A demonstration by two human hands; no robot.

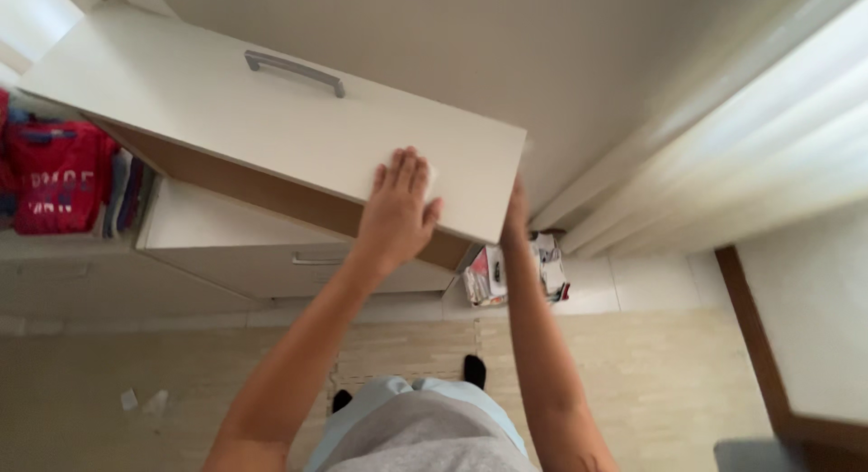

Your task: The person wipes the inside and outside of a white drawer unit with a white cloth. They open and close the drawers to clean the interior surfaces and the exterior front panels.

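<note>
Currently my left hand (396, 208) lies flat, fingers spread, on the drawer front (271, 119), whose long axis runs leftward. My right hand (515, 210) meets its right edge; I cannot tell its grip.

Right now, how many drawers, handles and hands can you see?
Drawers: 2, the tilted upper drawer and the lower drawer
Metal handles: 2, upper handle and lower handle
Hands: 2, left hand and right hand
Total: 6

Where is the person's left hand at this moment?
In the head view, the left hand lies flat on the white drawer front, near its right end, below and right of the metal handle.
</note>
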